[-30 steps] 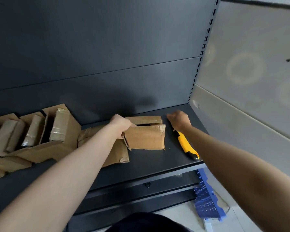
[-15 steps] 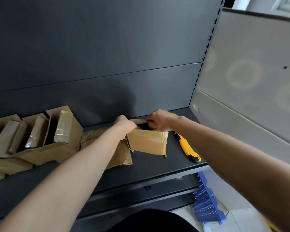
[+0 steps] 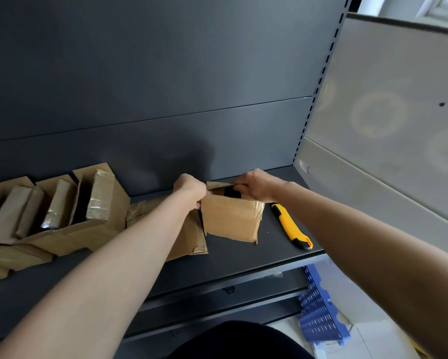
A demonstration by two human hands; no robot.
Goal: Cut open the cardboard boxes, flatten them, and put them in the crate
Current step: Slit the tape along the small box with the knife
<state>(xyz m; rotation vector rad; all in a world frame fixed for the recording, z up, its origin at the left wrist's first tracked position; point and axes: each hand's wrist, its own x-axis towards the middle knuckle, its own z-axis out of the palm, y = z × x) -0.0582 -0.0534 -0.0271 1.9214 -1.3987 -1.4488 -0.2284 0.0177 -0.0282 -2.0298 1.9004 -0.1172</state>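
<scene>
I am holding a small brown cardboard box (image 3: 230, 221) with both hands toward the right end of the dark grey metal shelf (image 3: 243, 257). My left hand (image 3: 190, 190) is gripping the box's upper left edge, fingers curled over the rim. My right hand (image 3: 256, 185) is gripping the top flap at the far side, where a dark opening is showing. A yellow and black utility knife (image 3: 291, 226) is lying just beside the box on its right, its black end reaching toward the front right corner. A flattened piece of brown cardboard (image 3: 189, 239) is lying under my left forearm, just beside the box. A row of opened, taped brown boxes (image 3: 101, 203) is leaning along the left end. A blue perforated plastic crate (image 3: 318, 314) is sitting on the floor below the front right corner.
</scene>
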